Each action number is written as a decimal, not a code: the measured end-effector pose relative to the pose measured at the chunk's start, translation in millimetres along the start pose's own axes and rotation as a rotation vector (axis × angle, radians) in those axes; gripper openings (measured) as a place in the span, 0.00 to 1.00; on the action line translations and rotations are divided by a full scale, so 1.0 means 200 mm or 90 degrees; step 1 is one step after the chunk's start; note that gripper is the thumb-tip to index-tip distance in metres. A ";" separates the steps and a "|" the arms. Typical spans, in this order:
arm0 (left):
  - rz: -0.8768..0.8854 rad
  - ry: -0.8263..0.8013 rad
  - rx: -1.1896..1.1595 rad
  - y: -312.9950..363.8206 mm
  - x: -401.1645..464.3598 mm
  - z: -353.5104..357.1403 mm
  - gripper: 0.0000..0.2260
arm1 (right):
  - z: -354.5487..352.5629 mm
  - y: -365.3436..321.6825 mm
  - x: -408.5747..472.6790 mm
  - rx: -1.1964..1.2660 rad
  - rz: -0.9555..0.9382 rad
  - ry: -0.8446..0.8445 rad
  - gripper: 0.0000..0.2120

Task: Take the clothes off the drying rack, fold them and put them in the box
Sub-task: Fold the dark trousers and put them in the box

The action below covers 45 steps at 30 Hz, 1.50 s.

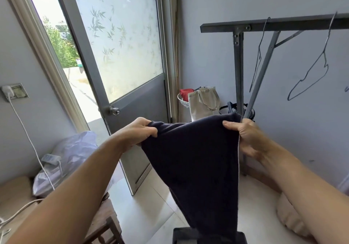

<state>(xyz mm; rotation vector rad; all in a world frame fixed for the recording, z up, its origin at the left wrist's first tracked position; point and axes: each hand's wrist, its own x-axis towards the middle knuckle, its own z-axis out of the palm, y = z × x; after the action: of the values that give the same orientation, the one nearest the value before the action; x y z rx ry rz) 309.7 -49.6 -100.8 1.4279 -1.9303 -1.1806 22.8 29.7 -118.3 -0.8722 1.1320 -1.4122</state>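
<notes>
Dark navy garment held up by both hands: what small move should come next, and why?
Probably bring the left hand across to the right hand, folding the navy garment in half. Both grip its top edge, it hangs unfolded, and the two wire hangers on the rack are bare.

— Where are my hands?

— Both arms reach forward, bare to past the elbow. My left hand grips the left top corner of the dark garment, knuckles up, fingers curled over the edge.

— And the other?

— My right hand pinches the garment's right top corner, thumb in front, at about the same height.
</notes>
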 end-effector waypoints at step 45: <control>0.127 -0.038 -0.382 0.12 -0.04 0.18 0.11 | -0.08 -0.15 -0.05 -0.063 0.027 -0.006 0.07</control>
<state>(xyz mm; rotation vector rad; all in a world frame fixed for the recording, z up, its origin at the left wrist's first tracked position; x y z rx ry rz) 272.9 -28.1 -98.6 0.8717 -1.5177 -1.5404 0.3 42.1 -93.5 -0.9184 1.2140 -1.3259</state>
